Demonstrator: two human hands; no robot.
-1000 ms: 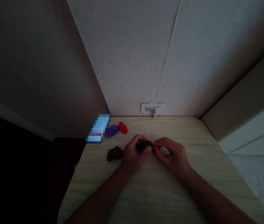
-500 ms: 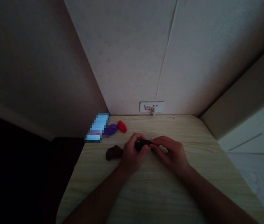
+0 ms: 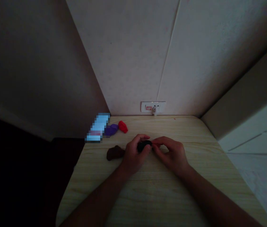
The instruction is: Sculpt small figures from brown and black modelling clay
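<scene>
A black lump (image 3: pixel 143 146), which looks like modelling clay, is held in my left hand (image 3: pixel 133 156), with the thumb on its near side and the fingers curled round behind. At the lump's right end my right hand (image 3: pixel 173 154) pinches thumb and forefinger together. A reddish tint shows at those fingertips, but whatever is between them is too small to make out. Left of my left wrist lies a brown lump (image 3: pixel 114 153) of similar stuff, partly covered by the hand. Farther back rest a red lump (image 3: pixel 123 126) and a purple lump (image 3: pixel 111 129).
The pale wooden tabletop (image 3: pixel 161 192) meets the wall at the back. A blurred-out bright flat rectangle (image 3: pixel 99 126) sits at its back left corner. On the wall is a socket plate (image 3: pixel 143 107) with a plug (image 3: pixel 154 109) in it. A light cabinet (image 3: pixel 253 119) stands at right.
Both hands stay almost in place, with the black lump turned slightly between them. The whole view has shifted a little.
</scene>
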